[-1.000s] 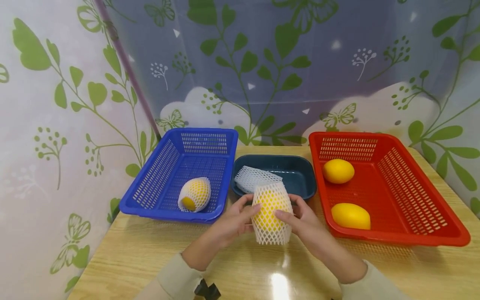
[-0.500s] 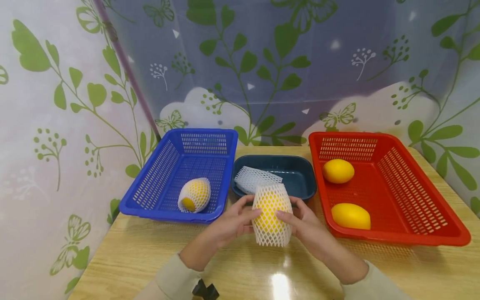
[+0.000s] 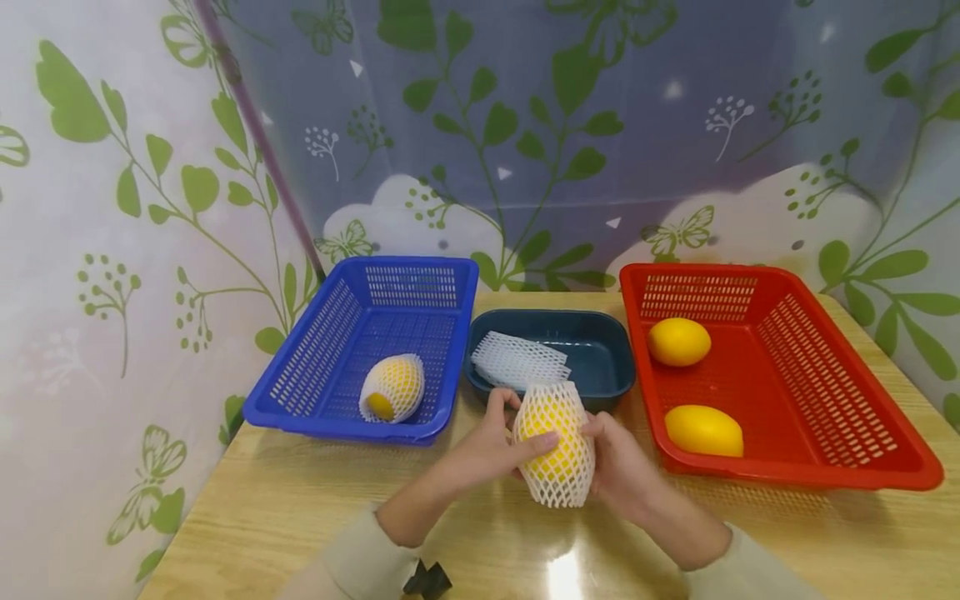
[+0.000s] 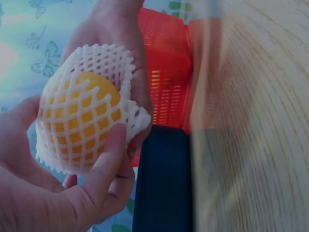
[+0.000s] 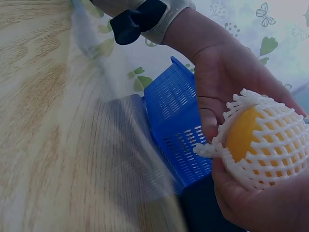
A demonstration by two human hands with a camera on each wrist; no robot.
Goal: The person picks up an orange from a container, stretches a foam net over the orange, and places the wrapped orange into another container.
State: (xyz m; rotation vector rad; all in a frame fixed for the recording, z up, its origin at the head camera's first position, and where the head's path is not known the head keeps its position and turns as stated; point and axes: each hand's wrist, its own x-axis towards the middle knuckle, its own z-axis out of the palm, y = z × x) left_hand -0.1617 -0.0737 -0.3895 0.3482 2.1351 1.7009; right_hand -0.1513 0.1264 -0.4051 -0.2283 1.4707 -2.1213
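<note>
Holding a yellow fruit (image 3: 564, 451) in a white foam net (image 3: 564, 493) between both hands, over the bench (image 3: 480, 542) and just in front of the dark tray (image 3: 600, 354). Left hand (image 3: 486, 450) is curled round one side, thumb across the net; right hand (image 3: 621, 468) grips the other side, most of its fingers hidden behind the fruit in the head view. The tray's near rim is partly blocked, and I can't tell how many spare nets (image 3: 517, 360) are in there. The black thing (image 3: 427, 579) by the left cuff (image 3: 375, 550) gets cut off

Netting (image 3: 567, 450) looks matt foam — table (image 3: 262, 508), glossy wood.
</note>
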